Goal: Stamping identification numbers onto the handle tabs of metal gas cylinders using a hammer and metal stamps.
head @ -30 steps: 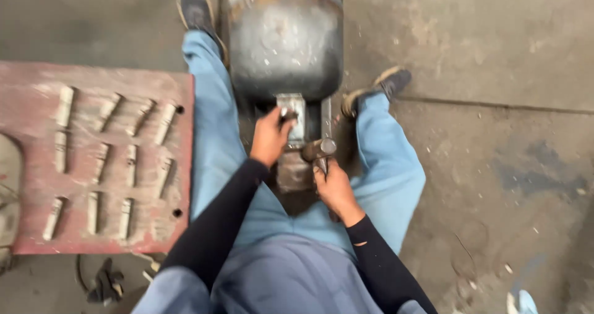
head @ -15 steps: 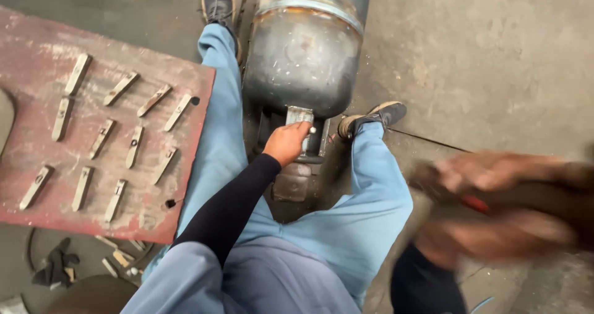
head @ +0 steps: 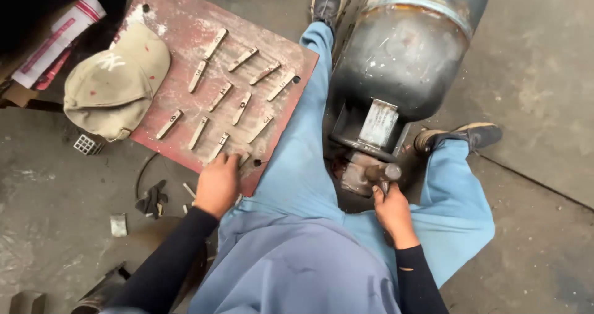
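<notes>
Left hand: the left hand [head: 218, 184] rests at the lower edge of the red metal plate [head: 179, 26], left of centre in the frame; fingers curled down onto the plate edge beside the nearest metal punch [head: 218, 146]; whether it pinches a punch cannot be told.
Right hand: the right hand [head: 391, 212], lower centre-right, is closed around the handle of a hammer [head: 383, 173]; the hammer head lies just below the cylinder base.
Punches: rows of slim metal punches lie apart from one another across the plate, upper left of centre.
Gas cylinder: a grey steel cylinder [head: 408, 48] lies between the person's legs, upper centre-right; its flat bracket [head: 377, 122] faces the hammer.
Obstructions: the left leg in blue trousers [head: 303, 147] lies between the plate and the cylinder.
Surroundings: a beige cap [head: 114, 82] overlaps the plate's left edge; metal scraps [head: 153, 197] lie on the concrete floor [head: 544, 73] at lower left.
</notes>
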